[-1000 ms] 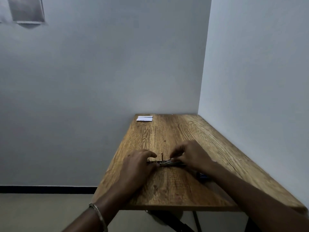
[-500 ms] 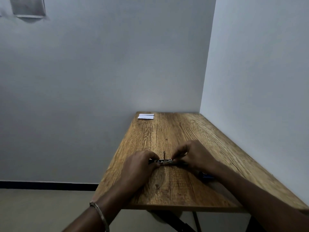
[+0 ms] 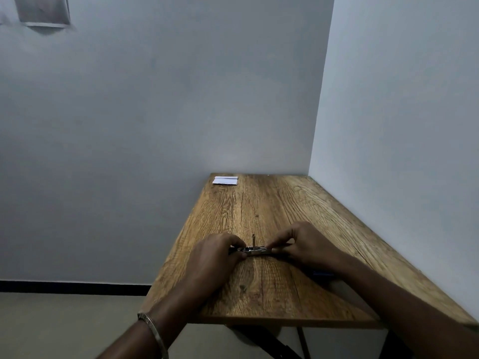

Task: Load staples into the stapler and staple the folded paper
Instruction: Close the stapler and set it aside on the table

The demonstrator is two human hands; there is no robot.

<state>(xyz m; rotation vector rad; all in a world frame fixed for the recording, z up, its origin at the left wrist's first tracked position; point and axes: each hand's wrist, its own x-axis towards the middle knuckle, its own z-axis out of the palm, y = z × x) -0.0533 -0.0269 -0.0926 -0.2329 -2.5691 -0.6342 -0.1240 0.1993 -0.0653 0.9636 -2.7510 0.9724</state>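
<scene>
A small metal stapler [image 3: 252, 250] lies flat on the wooden table [image 3: 261, 211], opened out, with a thin metal part sticking straight up from its middle. My left hand [image 3: 216, 255] grips its left end with curled fingers. My right hand [image 3: 302, 244] pinches its right end between thumb and fingertips. The folded white paper [image 3: 225, 180] lies at the table's far left corner, well away from both hands. Any staples are too small to make out.
A blue object [image 3: 322, 273] peeks out from under my right forearm. The table stands in a corner, with walls behind it and along its right side. Its left and near edges drop off to the floor.
Both hands stay on the stapler in nearly the same place. The view has shifted slightly; the stapler has not visibly moved.
</scene>
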